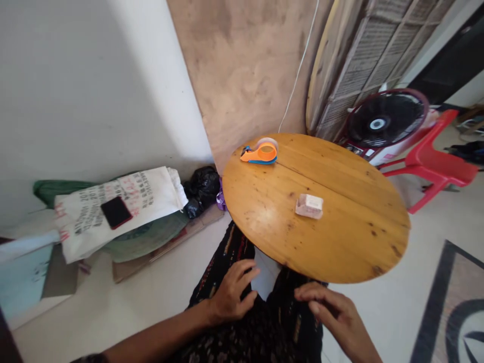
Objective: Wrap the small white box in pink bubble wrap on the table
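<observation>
My left hand (236,292) hovers over my lap with its fingers apart and nothing in them. Below the table's near edge, my right hand (333,310) is also open, thumb away from the fingers, holding nothing. Neither hand touches the round wooden table (351,242). Nearest to them on the tabletop lies a small box-shaped packet (309,206), pinkish with a white label on top. Farther back, by the left rim, sits an orange and blue tape dispenser (260,152) with a roll of tape.
Right of the table stand a red plastic chair (434,159) and a round fan (381,121). On the left, a dark phone (116,212) lies on a printed white sack (151,194), beside black plastic bags (204,186). A wooden board (245,65) leans behind the table.
</observation>
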### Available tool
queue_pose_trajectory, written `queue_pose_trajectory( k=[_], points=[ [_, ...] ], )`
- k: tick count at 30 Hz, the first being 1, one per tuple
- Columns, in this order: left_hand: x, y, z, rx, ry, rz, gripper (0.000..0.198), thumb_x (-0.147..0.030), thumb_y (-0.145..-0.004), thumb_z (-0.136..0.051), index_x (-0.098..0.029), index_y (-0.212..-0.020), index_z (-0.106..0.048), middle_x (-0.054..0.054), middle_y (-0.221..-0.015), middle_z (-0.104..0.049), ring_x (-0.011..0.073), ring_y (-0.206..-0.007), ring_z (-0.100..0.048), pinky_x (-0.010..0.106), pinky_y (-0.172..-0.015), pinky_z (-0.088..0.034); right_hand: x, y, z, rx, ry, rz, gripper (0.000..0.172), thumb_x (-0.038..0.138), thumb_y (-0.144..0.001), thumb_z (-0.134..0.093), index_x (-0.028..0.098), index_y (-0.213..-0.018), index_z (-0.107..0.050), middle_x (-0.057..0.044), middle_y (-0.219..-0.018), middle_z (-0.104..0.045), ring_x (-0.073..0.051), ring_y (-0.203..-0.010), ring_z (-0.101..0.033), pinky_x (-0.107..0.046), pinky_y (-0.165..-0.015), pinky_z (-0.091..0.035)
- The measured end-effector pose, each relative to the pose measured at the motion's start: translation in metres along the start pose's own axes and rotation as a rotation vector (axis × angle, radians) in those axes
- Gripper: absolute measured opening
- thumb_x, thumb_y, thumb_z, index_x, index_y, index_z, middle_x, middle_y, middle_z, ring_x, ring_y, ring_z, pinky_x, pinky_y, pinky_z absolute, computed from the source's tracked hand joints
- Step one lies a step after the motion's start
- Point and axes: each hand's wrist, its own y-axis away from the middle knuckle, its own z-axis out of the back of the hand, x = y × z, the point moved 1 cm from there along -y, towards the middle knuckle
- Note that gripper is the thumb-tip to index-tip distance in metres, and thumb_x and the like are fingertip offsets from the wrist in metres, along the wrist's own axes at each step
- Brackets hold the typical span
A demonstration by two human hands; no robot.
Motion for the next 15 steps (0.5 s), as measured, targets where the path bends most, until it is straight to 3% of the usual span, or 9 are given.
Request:
queue_pose_trajectory(
  k=[3, 5, 7, 9, 11, 13, 15],
  points=[
    [0.026, 0.034, 0.010, -0.011, -0.070, 0.208, 0.056, -0.020, -0.082, -0.055, -0.031, -0.135, -0.043, 0.012, -0.126, -0.056, 0.0281, -0.119, -0.053, 0.050, -0.100, -0.046, -0.011, -0.005, -0.027, 0.184, -0.074, -0.062, 0.031, 0.049, -0.086, -0.054, 0.026, -0.087, -0.074, -0.009, -0.094, -0.072, -0.029, -0.092, -0.066, -0.042, -0.086, -0.052],
    [0.063, 0.041, 0.043, -0.167, -0.170, 0.443, 0.042, -0.023, -0.084, -0.052, -0.026, -0.126, -0.051, 0.012, -0.123, -0.057, 0.0279, -0.118, -0.052, 0.049, -0.103, -0.044, -0.025, -0.013, -0.047, 0.239, -0.060, -0.126, 0.033, 0.052, -0.085, -0.053, 0.026, -0.088, -0.074, -0.009, -0.093, -0.072, -0.029, -0.092, -0.066, -0.042, -0.087, -0.050],
    [0.109, 0.042, 0.101, -0.377, -0.303, 0.708, 0.036, -0.027, -0.084, -0.051, -0.021, -0.119, -0.054, 0.012, -0.122, -0.057, 0.0278, -0.120, -0.051, 0.047, -0.107, -0.039, -0.041, -0.020, -0.062, 0.216, -0.064, -0.184, 0.037, 0.055, -0.085, -0.052, 0.024, -0.089, -0.073, -0.009, -0.094, -0.072, -0.029, -0.095, -0.065, -0.042, -0.088, -0.050],
    [0.156, 0.043, 0.172, -0.557, -0.449, 1.025, 0.039, -0.025, -0.083, -0.052, -0.016, -0.121, -0.052, 0.011, -0.126, -0.055, 0.0244, -0.123, -0.048, 0.039, -0.109, -0.036, -0.055, -0.026, -0.072, 0.177, -0.091, -0.243, 0.041, 0.058, -0.083, -0.053, 0.022, -0.089, -0.073, -0.009, -0.095, -0.072, -0.030, -0.097, -0.065, -0.042, -0.088, -0.050],
    [0.197, 0.045, 0.238, -0.641, -0.506, 1.168, 0.046, -0.022, -0.084, -0.051, -0.008, -0.128, -0.045, 0.016, -0.132, -0.048, 0.0260, -0.127, -0.042, 0.039, -0.110, -0.031, -0.067, -0.030, -0.076, 0.138, -0.124, -0.318, 0.045, 0.060, -0.080, -0.056, 0.020, -0.090, -0.073, -0.010, -0.097, -0.073, -0.031, -0.099, -0.065, -0.041, -0.087, -0.051],
    [0.230, 0.048, 0.284, -0.688, -0.521, 1.295, 0.054, -0.023, -0.084, -0.054, -0.002, -0.131, -0.038, 0.021, -0.133, -0.044, 0.0311, -0.129, -0.037, 0.044, -0.110, -0.027, -0.074, -0.032, -0.079, 0.087, -0.140, -0.381, 0.047, 0.062, -0.076, -0.059, 0.020, -0.090, -0.074, -0.011, -0.098, -0.073, -0.032, -0.102, -0.066, -0.039, -0.083, -0.054],
    [0.257, 0.051, 0.305, -0.696, -0.493, 1.416, 0.063, -0.027, -0.082, -0.059, 0.003, -0.131, -0.033, 0.026, -0.132, -0.042, 0.0367, -0.127, -0.037, 0.050, -0.106, -0.029, -0.076, -0.031, -0.082, 0.028, -0.136, -0.422, 0.048, 0.064, -0.073, -0.061, 0.021, -0.089, -0.075, -0.011, -0.098, -0.074, -0.032, -0.101, -0.066, -0.038, -0.080, -0.055]
  ],
)
